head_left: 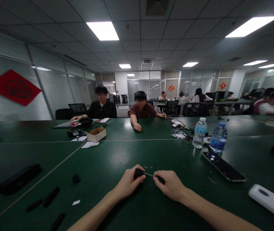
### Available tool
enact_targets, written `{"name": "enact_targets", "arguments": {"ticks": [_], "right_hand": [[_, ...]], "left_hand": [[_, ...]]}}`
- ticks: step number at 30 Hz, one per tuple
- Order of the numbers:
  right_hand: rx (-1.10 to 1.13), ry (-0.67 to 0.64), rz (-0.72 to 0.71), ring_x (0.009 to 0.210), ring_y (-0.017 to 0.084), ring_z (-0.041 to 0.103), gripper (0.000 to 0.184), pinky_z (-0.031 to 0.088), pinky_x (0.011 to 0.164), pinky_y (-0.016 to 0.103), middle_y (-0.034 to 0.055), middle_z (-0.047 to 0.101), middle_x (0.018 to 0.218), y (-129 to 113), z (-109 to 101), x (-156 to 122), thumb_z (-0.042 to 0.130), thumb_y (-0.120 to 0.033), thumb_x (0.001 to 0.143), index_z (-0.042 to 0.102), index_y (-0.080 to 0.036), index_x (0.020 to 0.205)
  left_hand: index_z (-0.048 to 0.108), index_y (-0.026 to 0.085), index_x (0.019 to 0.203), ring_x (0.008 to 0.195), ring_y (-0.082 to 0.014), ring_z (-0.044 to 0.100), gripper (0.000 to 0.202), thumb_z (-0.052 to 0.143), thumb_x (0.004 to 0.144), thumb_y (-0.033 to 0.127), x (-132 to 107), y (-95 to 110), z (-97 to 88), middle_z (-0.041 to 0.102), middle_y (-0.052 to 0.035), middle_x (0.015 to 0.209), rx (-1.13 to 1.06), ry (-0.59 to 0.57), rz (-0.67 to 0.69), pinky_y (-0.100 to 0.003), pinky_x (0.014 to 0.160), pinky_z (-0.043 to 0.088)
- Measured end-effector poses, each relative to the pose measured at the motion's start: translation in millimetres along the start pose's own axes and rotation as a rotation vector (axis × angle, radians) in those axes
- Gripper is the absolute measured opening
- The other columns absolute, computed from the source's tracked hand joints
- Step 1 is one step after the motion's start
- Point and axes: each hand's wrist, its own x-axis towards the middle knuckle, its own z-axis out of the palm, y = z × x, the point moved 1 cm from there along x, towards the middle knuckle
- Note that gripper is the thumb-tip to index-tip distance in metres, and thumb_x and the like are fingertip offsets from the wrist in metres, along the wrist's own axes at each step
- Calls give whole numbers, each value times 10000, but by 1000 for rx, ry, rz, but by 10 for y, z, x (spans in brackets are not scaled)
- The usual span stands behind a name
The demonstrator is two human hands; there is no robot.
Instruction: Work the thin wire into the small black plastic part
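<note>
Pinched between the thumb and fingers of my left hand (127, 183) is a small black part (139, 172), just above the green table (117, 157). My right hand (170, 183) is closed round the dark handle of a screwdriver (149, 174). Its thin metal shaft points left and reaches the black part; whether the tip sits in a screw is too small to tell. To the left of my left arm lie a small black block (76, 178), several slim black pieces (51, 196) and a white scrap (75, 202).
A phone (223, 166), a white device (271, 203) and two water bottles (199, 133) are on my right, near tangled cables (184, 131). A long black object (19, 179) lies left; a cardboard box (96, 134) stands farther back. Two people (141, 110) sit across the table.
</note>
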Motion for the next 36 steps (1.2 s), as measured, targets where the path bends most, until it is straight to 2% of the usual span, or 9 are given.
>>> {"name": "enact_targets", "arguments": {"ticks": [11, 26, 30, 36], "right_hand": [[-49, 13, -2, 706, 149, 610, 224, 451, 685, 250, 15, 664, 813, 24, 38, 10, 457, -293, 952, 662, -207, 976], [73, 0, 9, 673, 131, 602, 239, 464, 611, 232, 13, 657, 838, 4, 11, -14, 437, -312, 965, 645, -195, 979], [55, -6, -28, 661, 136, 593, 228, 464, 624, 246, 19, 652, 809, -40, 7, -27, 449, -315, 953, 638, -189, 945], [9, -7, 7, 662, 140, 594, 228, 455, 616, 248, 18, 651, 818, -17, 24, -14, 435, -314, 959, 631, -198, 960]], "left_hand": [[584, 183, 1020, 732, -148, 559, 216, 519, 909, 355, -4, 18, -16, 622, -17, 838, 123, 38, 26, -243, 658, 410], [530, 179, 1108, 663, -129, 576, 236, 492, 930, 330, 0, -41, 11, 638, -13, 830, 58, -10, -18, -237, 626, 431], [543, 184, 1088, 727, -146, 600, 209, 527, 912, 296, 18, -65, 20, 658, -19, 858, 85, 8, -3, -248, 662, 439], [564, 192, 1083, 770, -151, 591, 210, 534, 905, 300, 9, -34, 18, 654, -21, 912, 151, 40, 8, -252, 677, 427]]}}
